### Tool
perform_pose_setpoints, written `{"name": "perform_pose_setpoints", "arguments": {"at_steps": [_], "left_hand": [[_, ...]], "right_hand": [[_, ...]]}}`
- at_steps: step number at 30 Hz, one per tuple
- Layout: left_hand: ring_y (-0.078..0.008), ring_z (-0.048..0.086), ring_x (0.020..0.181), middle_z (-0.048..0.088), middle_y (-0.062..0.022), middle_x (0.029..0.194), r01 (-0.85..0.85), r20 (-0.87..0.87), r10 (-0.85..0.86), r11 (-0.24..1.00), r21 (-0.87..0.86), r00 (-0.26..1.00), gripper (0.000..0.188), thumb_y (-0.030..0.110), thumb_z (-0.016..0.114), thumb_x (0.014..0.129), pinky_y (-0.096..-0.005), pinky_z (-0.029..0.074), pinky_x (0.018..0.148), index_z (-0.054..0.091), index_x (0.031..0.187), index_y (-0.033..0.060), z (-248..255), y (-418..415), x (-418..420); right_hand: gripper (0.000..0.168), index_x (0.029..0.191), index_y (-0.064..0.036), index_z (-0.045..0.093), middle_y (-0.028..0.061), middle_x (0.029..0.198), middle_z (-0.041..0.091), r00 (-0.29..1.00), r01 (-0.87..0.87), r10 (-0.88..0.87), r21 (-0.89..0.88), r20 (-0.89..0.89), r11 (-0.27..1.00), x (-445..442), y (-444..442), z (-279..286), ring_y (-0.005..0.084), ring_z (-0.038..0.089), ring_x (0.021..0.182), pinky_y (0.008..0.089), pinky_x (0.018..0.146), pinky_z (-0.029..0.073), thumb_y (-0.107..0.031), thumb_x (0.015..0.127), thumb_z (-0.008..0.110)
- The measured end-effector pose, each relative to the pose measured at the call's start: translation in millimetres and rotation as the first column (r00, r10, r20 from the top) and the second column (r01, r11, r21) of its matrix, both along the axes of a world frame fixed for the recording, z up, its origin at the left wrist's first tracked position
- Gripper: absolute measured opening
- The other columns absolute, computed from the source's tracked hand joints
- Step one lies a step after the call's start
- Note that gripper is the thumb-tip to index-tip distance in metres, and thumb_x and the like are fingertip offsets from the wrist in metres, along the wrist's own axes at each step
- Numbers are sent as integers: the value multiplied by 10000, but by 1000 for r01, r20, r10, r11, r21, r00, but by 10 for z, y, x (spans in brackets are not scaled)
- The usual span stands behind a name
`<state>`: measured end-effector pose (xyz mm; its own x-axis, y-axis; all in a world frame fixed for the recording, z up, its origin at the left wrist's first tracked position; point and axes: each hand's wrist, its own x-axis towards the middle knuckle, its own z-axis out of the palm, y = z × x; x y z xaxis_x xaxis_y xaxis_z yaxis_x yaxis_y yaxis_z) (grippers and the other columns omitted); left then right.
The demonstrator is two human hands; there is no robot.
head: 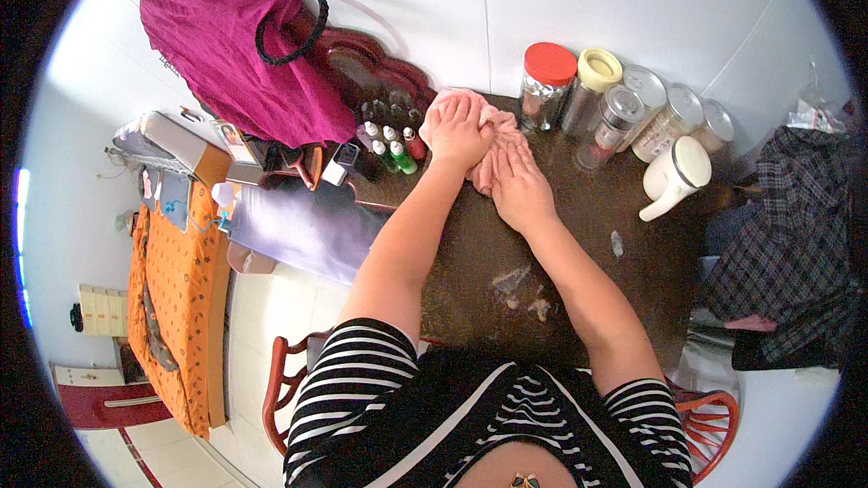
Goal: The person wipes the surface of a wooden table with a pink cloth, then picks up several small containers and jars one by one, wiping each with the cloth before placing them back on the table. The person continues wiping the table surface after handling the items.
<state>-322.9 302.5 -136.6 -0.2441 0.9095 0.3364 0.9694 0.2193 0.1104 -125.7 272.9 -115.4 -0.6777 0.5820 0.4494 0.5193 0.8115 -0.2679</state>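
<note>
A bunched pink cloth [498, 142] lies at the back of a dark wooden tabletop [488, 237]. My left hand [460, 132] rests over the cloth's left side, fingers bent across it. Pressed onto its lower right part is my right hand [523, 186], with fingers stretched out. The two hands are close together, and some of the cloth is hidden under them. Just left of my left hand stand several small bottles with white caps, among them a green bottle [404, 159] and a red bottle [413, 144].
Behind my right hand stand a red-lidded jar [546, 88], a yellow-rimmed jar [591, 91], more clear jars and a white mug [668, 173]. Pale marks [515, 281] show on the tabletop. A magenta cloth [251, 47] drapes a frame at left. Plaid fabric [766, 230] hangs at right.
</note>
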Motion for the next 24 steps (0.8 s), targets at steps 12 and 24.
{"name": "perform_pose_setpoints", "arguments": {"at_steps": [12, 24], "left_hand": [[-337, 395, 1433, 500, -173, 1493, 124, 15, -127, 986, 110, 992, 620, 369, 525, 912, -512, 196, 1207, 516, 1437, 40, 85, -1311, 429], [-360, 475, 1371, 570, -174, 1415, 459, 298, -502, 865, 205, 812, 519, 310, 576, 912, -503, 262, 1187, 592, 1340, 18, 193, -1242, 1248]], "right_hand": [[412, 1272, 53, 609, 238, 1332, 604, 940, -319, 316, 6, 132, 948, 550, -699, 300, 341, 559, 1285, 395, 1151, 392, -190, 955, 507], [272, 1084, -7, 698, 162, 1190, 690, 989, 86, -52, -245, 141, 966, 1253, -644, 532, 307, 666, 1089, 408, 930, 540, -165, 907, 565]]}}
